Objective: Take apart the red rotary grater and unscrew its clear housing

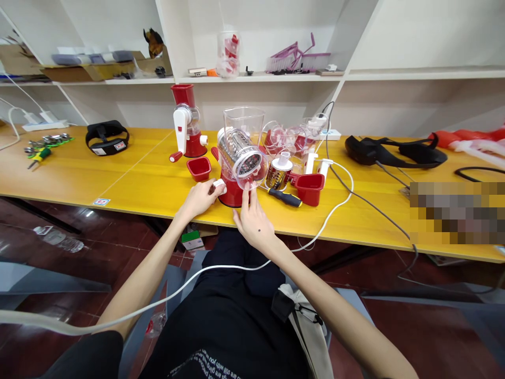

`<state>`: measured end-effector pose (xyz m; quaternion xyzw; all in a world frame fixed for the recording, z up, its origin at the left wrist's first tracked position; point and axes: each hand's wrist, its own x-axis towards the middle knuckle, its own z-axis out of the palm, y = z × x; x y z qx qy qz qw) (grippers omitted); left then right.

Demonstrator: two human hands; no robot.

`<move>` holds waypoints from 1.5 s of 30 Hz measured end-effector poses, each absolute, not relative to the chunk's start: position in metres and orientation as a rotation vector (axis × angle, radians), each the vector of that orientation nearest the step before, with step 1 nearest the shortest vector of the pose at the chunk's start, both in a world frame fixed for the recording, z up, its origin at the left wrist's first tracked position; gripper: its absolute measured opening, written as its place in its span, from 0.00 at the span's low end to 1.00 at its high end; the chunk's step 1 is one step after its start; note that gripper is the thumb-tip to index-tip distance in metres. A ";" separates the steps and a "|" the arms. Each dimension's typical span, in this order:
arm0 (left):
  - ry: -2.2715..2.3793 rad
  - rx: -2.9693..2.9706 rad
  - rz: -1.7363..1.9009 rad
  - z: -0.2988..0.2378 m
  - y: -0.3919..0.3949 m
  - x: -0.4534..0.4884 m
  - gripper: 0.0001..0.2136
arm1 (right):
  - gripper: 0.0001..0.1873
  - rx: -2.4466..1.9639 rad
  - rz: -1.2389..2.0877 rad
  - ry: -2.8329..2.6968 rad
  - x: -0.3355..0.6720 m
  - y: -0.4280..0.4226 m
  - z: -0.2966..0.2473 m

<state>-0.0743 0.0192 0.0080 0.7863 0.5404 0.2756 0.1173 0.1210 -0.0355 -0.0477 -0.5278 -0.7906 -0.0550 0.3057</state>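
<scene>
A rotary grater (233, 193) with a red base and a clear plastic housing stands upright at the table's front edge. Inside the housing lies a metal grating drum (237, 149). My left hand (202, 197) pinches the white knob (219, 184) at the left of the base. Fingers stretched out, my right hand (254, 220) touches the lower front of the clear housing. Just right of the grater are a second metal drum (278, 176), a screwdriver (285, 198) with a dark and yellow handle, and a red hopper (310, 189). A small red cup (199, 168) sits behind my left hand.
Another assembled grater (189, 121) stands behind to the left. Black head straps (106, 138) and a black headset (394, 152) flank the work area. A white cable (232, 268) crosses over my lap and onto the table (150, 184). Shelves rise behind.
</scene>
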 end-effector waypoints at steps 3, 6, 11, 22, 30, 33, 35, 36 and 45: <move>1.583 2.306 0.805 0.008 0.020 -0.074 0.24 | 0.41 -1.420 -0.144 -2.092 0.120 -0.036 -0.047; 1.585 2.308 0.805 0.009 0.020 -0.074 0.24 | 0.40 -1.425 -0.146 -2.100 0.120 -0.036 -0.046; 1.593 2.298 0.804 0.010 0.019 -0.073 0.24 | 0.39 -1.428 -0.146 -2.099 0.120 -0.037 -0.045; 1.599 2.291 0.808 0.009 0.018 -0.073 0.24 | 0.43 -1.425 -0.167 -2.094 0.119 -0.036 -0.048; 1.567 2.296 0.887 0.010 0.018 -0.073 0.23 | 0.39 -1.408 -0.152 -2.100 0.121 -0.035 -0.047; 1.568 2.309 0.921 0.010 0.017 -0.074 0.22 | 0.38 -1.412 -0.163 -2.089 0.120 -0.036 -0.047; 1.575 2.329 0.925 0.010 0.016 -0.074 0.22 | 0.39 -1.413 -0.174 -2.088 0.119 -0.036 -0.048; 1.581 2.341 0.918 0.010 0.016 -0.075 0.22 | 0.39 -1.415 -0.176 -2.088 0.119 -0.036 -0.049; 1.707 2.332 0.711 0.012 0.016 -0.074 0.26 | 0.37 -1.412 -0.144 -2.095 0.120 -0.036 -0.047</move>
